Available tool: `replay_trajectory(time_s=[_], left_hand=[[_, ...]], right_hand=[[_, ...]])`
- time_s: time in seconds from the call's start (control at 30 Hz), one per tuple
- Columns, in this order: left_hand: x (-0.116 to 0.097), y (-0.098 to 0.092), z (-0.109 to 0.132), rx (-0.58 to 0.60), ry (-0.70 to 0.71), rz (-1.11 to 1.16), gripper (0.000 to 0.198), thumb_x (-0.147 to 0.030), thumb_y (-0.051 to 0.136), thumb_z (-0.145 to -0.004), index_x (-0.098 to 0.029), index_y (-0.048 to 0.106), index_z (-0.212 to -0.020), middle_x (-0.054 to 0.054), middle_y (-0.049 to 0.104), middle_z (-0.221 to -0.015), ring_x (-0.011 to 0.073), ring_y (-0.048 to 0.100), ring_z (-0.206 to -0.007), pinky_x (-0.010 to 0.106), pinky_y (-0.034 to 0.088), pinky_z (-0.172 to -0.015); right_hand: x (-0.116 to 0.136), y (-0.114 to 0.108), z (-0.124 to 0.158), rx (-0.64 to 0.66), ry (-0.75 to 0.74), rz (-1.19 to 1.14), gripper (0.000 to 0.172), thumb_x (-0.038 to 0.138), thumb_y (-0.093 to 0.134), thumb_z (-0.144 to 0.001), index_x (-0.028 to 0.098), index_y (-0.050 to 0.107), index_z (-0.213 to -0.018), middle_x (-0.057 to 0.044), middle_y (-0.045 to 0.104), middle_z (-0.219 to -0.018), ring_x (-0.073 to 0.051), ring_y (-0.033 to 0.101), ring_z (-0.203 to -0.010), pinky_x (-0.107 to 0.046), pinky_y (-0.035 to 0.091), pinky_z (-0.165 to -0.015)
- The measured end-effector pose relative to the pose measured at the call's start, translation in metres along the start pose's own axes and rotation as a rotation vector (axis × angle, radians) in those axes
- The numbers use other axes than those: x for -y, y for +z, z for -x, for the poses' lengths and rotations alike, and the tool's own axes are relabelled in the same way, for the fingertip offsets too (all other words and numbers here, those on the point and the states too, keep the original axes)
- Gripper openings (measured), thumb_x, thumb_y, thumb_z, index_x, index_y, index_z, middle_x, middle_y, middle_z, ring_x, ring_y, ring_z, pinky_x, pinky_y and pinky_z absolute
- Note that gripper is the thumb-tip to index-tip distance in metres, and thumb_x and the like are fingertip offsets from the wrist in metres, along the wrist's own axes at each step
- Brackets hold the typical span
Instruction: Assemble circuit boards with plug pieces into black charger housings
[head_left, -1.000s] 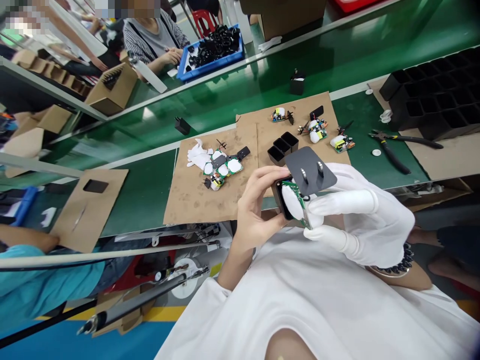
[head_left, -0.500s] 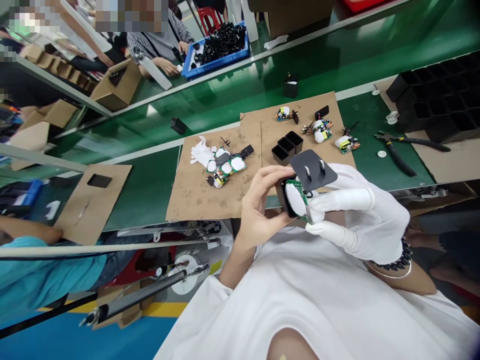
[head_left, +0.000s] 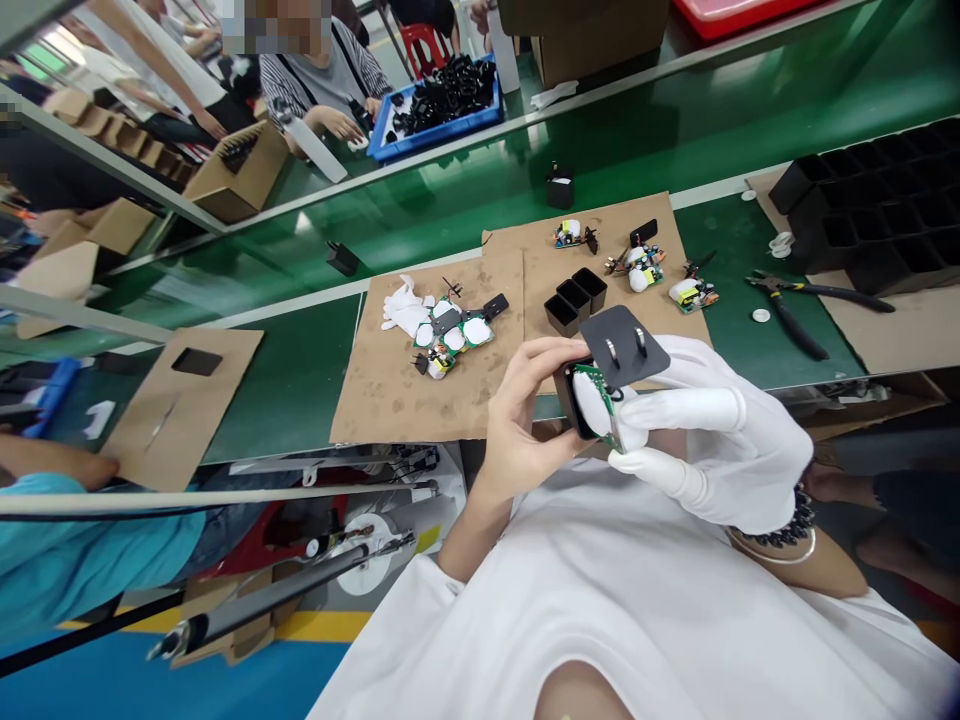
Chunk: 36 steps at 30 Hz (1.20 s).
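Tabletop [head_left: 300, 370]: green surface carrying cardboard sheets; the hands are held in front of its near edge, above the person's lap.
Compartment tray [head_left: 877, 215]: black, at the far right of the tabletop, cells facing up.
Cardboard sheet [head_left: 420, 390]: brown, lies flat directly beyond the hands; a cluster of circuit boards [head_left: 448, 335] rests on it.
Right hand [head_left: 731, 440]: wears a white glove; grip closed, forefinger and thumb pinched on the lower edge of the green circuit board with white pad [head_left: 596, 400], which sits partly inside the housing.
Left hand [head_left: 521, 415]: bare; grip closed around the black charger housing [head_left: 568, 398], thumb on the near side, fingers curled over the top.
Plug plate [head_left: 624, 347]: black, two metal prongs pointing up, tilted, touching the top of the board and resting against the gloved hand.
Pliers [head_left: 795, 310]: black handles, flat on the tabletop to the right, well apart from both hands.
Empty housings [head_left: 575, 298]: three black shells, side by side on the cardboard just beyond the hands.
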<state>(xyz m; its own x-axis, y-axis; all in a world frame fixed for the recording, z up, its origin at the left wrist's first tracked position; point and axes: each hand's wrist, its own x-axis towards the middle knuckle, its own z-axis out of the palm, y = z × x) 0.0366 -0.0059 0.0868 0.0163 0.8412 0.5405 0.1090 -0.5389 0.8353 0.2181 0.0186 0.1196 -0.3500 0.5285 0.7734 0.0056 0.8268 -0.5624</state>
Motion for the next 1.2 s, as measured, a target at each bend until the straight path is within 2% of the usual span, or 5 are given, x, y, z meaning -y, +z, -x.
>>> replay_trajectory(time_s=[0.23,0.6,0.8,0.97,1.2], left_hand=[[0.001,0.002,0.001,-0.01,0.018,0.017,0.058,-0.044,0.08,-0.075,-0.027,0.061,-0.127,0.007,0.061,-0.124,0.0232,0.058,-0.117,0.037,0.048,-0.102],[0.001,0.005,0.001,-0.041,0.04,0.006,0.058,-0.039,0.081,-0.074,-0.028,0.06,-0.127,0.007,0.062,-0.123,0.0244,0.058,-0.117,0.04,0.049,-0.102],[-0.003,0.008,0.0,-0.047,0.065,-0.051,0.058,-0.039,0.081,-0.074,-0.026,0.06,-0.126,0.007,0.062,-0.122,0.0246,0.059,-0.117,0.039,0.048,-0.102],[-0.008,0.01,-0.002,-0.052,0.054,-0.069,0.055,-0.041,0.08,-0.074,-0.025,0.062,-0.123,0.007,0.062,-0.118,0.0236,0.06,-0.113,0.039,0.05,-0.1],[-0.012,0.011,-0.003,-0.034,0.048,-0.043,0.054,-0.032,0.08,-0.074,-0.026,0.062,-0.124,0.007,0.061,-0.118,0.0232,0.059,-0.114,0.038,0.05,-0.1]], right_hand=[[-0.002,0.0,0.0,0.024,-0.004,0.007,0.025,0.011,0.075,-0.078,0.02,0.061,-0.096,-0.008,0.07,-0.11,-0.023,0.062,-0.11,-0.045,0.052,-0.094],[-0.008,0.0,0.005,0.033,0.028,-0.063,0.034,0.01,0.074,-0.077,0.023,0.06,-0.105,-0.008,0.067,-0.123,-0.025,0.062,-0.119,-0.049,0.049,-0.103],[-0.009,0.001,0.007,0.005,-0.004,-0.077,0.043,0.009,0.072,-0.076,0.028,0.06,-0.113,-0.005,0.067,-0.123,-0.025,0.063,-0.115,-0.051,0.052,-0.098],[-0.007,-0.001,0.007,-0.017,-0.001,-0.093,0.047,0.005,0.074,-0.071,0.026,0.061,-0.112,-0.006,0.067,-0.123,-0.026,0.063,-0.116,-0.049,0.053,-0.098],[-0.007,-0.005,0.006,0.011,-0.013,-0.084,0.042,0.006,0.074,-0.072,0.024,0.062,-0.108,-0.007,0.069,-0.116,-0.025,0.064,-0.114,-0.046,0.053,-0.098]])
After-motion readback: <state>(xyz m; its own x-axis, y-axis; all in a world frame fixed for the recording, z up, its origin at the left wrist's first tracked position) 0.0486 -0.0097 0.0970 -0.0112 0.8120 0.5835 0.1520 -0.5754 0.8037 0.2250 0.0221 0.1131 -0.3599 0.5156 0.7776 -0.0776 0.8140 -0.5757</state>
